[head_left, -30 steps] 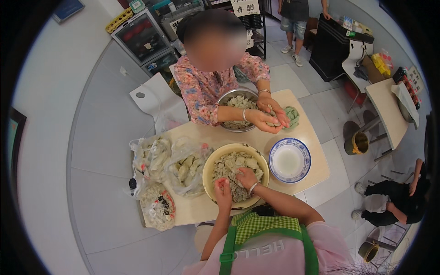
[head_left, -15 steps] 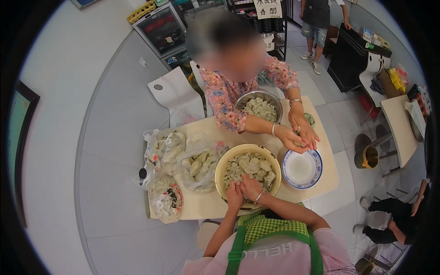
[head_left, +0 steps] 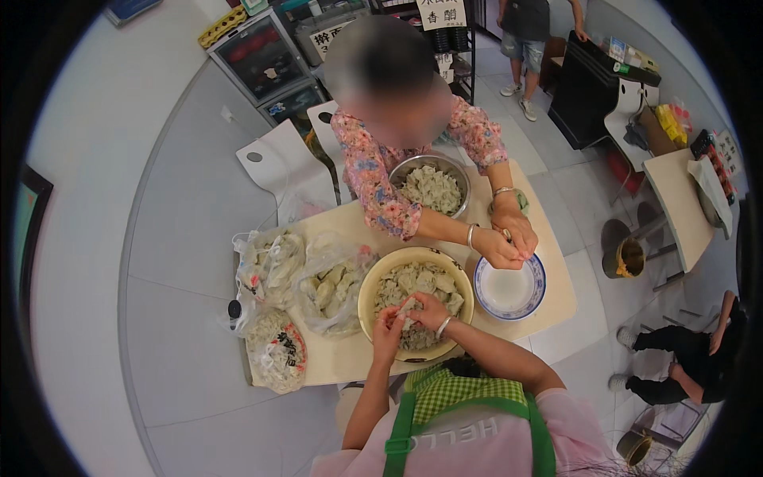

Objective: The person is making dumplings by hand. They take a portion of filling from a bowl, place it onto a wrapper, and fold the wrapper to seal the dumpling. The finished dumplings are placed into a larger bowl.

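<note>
Over a large cream-yellow basin (head_left: 365,316), my left hand (head_left: 387,334) and my right hand (head_left: 430,311) pinch a small pale piece (head_left: 409,307) between their fingers. It looks soft and grey-green; its kind is hard to tell. Many torn, lumpy pieces (head_left: 419,285) of the same colour fill the basin beneath. Just right of the basin stands a blue-and-white bowl (head_left: 510,293) of whitish liquid. Above its far rim, another person's hands (head_left: 513,238) are closed together around something small. A metal bowl (head_left: 467,195) of similar pale pieces stands by that person.
Left of the basin, clear plastic bags (head_left: 332,286) of pale lumps crowd the light table (head_left: 548,215). White chairs (head_left: 290,171) stand beyond its far left side. On the right are a second table (head_left: 679,199), a bin (head_left: 624,258) and a seated person (head_left: 691,350).
My hands have risen from the pieces in the basin, and a pale piece now shows between them. The other person's hands have come closer together. The whole view has shifted slightly.
</note>
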`<act>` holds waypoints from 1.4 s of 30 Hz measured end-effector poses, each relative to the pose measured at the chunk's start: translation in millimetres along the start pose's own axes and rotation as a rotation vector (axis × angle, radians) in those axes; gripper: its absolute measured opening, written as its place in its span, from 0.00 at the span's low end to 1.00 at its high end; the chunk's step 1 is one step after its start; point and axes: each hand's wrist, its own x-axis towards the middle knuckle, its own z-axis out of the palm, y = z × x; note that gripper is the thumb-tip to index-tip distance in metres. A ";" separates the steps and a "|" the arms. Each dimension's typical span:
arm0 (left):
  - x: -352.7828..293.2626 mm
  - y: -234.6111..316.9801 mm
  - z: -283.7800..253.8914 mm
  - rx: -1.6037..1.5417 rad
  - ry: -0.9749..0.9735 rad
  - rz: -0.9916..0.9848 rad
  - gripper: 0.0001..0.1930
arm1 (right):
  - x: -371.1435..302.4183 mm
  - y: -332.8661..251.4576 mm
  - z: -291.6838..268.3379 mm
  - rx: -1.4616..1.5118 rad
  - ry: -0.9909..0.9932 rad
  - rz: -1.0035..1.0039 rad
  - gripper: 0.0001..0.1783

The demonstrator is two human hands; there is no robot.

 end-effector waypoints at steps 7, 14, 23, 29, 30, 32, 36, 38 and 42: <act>-4.2 -6.2 1.6 0.349 -0.005 0.041 0.09 | -1.1 3.2 15.9 -0.324 0.208 -0.288 0.07; -13.0 10.2 6.3 0.354 0.029 0.123 0.11 | 9.3 13.3 5.4 -0.560 0.376 -0.220 0.08; 7.5 -9.2 -9.7 0.004 0.129 -0.220 0.11 | 6.9 10.0 -2.5 0.216 -0.066 0.112 0.23; -2.2 -6.3 2.8 -0.075 0.052 -0.186 0.11 | -11.8 -19.6 0.1 -0.378 0.124 -0.018 0.18; -2.8 -7.0 3.5 -0.089 0.081 -0.163 0.11 | -10.2 -13.1 0.8 -0.415 0.152 -0.063 0.16; -3.4 -7.9 6.6 0.016 0.035 -0.110 0.10 | -5.0 3.9 4.4 -0.494 0.204 -0.157 0.13; -7.2 5.4 11.1 0.007 0.034 -0.124 0.10 | -3.4 11.6 7.8 -0.248 0.260 -0.122 0.11; -9.4 3.7 10.3 -0.079 0.014 -0.124 0.09 | 1.4 7.8 5.3 -0.272 0.249 -0.111 0.10; -11.3 3.8 3.8 -0.353 0.099 -0.184 0.09 | 12.9 25.4 -3.4 0.001 0.349 0.027 0.09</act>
